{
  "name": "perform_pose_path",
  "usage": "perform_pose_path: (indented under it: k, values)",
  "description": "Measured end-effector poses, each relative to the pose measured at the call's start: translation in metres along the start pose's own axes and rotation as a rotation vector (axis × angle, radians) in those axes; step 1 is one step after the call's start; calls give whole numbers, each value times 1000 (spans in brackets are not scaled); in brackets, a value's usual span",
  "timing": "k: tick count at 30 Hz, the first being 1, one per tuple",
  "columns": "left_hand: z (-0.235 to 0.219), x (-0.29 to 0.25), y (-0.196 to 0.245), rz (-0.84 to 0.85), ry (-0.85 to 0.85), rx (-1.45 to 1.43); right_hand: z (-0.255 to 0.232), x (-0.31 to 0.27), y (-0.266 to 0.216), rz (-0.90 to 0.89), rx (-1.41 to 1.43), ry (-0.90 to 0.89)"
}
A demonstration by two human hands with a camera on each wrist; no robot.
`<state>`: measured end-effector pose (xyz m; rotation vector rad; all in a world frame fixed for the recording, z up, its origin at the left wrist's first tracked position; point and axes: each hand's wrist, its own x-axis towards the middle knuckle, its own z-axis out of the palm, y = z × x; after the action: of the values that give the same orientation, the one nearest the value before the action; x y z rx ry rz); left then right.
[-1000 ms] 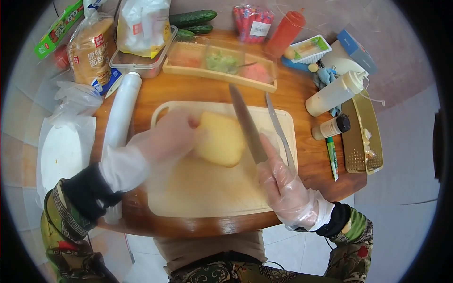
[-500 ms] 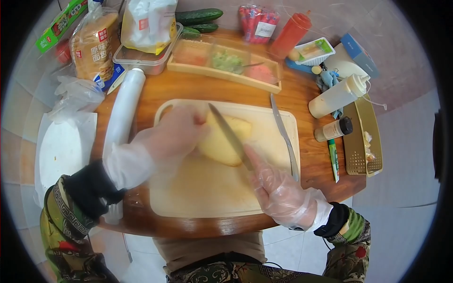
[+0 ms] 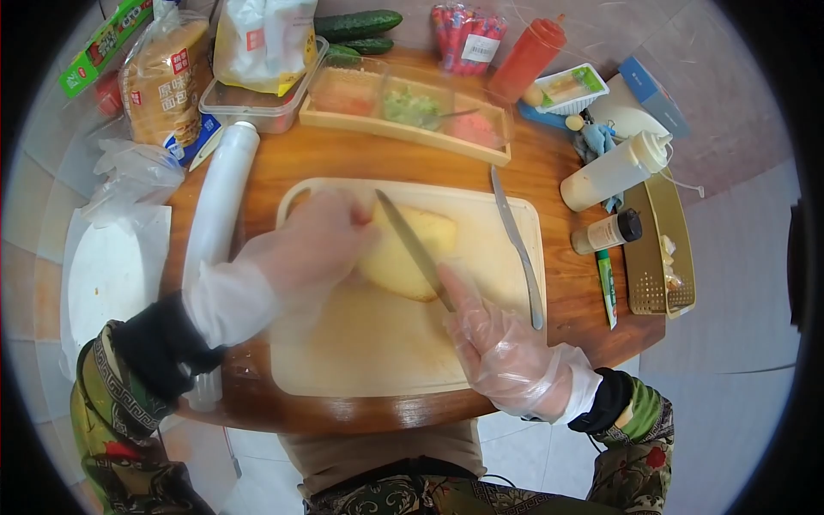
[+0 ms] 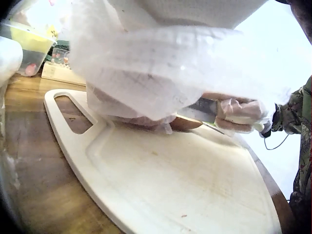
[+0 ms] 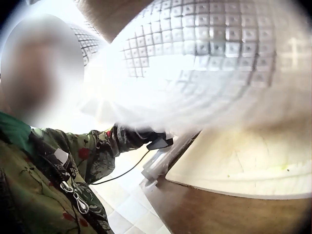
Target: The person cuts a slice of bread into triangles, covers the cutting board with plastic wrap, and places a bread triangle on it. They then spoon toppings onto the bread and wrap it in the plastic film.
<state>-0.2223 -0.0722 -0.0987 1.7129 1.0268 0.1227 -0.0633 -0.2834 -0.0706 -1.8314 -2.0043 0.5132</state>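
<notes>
A yellowish piece of bread lies on the cream cutting board. My gloved left hand holds the bread at its left edge, its fingers blurred. A knife is gripped in my gloved right hand, its blade slanting across the top of the bread, tip up and to the left. In the left wrist view the blade meets the bread's brown crust beside the left hand's loose plastic glove. The right wrist view is mostly filled by glove plastic.
A second knife lies along the board's right side. Left of the board lies a plastic-wrap roll. Behind stands a wooden tray of fillings. A squeeze bottle, a seasoning jar and a basket line the right.
The right hand has brought the knife left from beside the bread to across it. Over the last half second, the blade and both hands have barely shifted.
</notes>
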Motion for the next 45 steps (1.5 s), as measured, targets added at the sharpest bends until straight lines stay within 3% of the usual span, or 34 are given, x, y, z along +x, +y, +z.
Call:
perform_pose_path:
  k: [5, 9, 11, 14, 16, 18, 21, 25, 27, 28, 30, 33, 41, 45]
  values:
    - [-2, 3, 0, 10, -36, 32, 5, 1, -12, -3, -279, 46]
    - [-3, 0, 0, 62, -37, 67, 7, 2, -11, 9, -295, 47]
    - [0, 4, -6, 71, -16, 98, -1, 2, -11, 30, -282, -110]
    - [1, 3, -16, 106, 23, 124, -5, 8, -18, 31, -301, -90]
    - [3, 4, -16, 144, 33, 107, 3, 4, -6, 75, -147, -156]
    - [2, 4, -2, 41, 42, 148, -9, 14, -17, 241, 86, -190]
    - [-1, 1, 7, 40, -17, 128, -13, 23, -22, 252, -88, -209]
    - [-2, 2, 6, 89, -64, 67, -7, 22, -9, 189, 32, -194]
    - [-1, 0, 11, 24, -56, 90, -9, 22, -8, 118, -5, -243]
    - [0, 1, 14, 39, -62, 105, -11, 25, -10, 126, -5, -222]
    - [-1, 1, 15, 12, -64, 113, -15, 31, -18, 274, -9, -348]
    - [-3, 2, 12, -10, -90, 63, -9, 25, -11, 199, 35, -252]
    - [-4, 4, 6, 43, -70, 134, 7, 22, -2, 139, -4, -237]
    - [-2, 0, 12, 56, -110, 25, 15, 32, -2, 133, -32, -111]
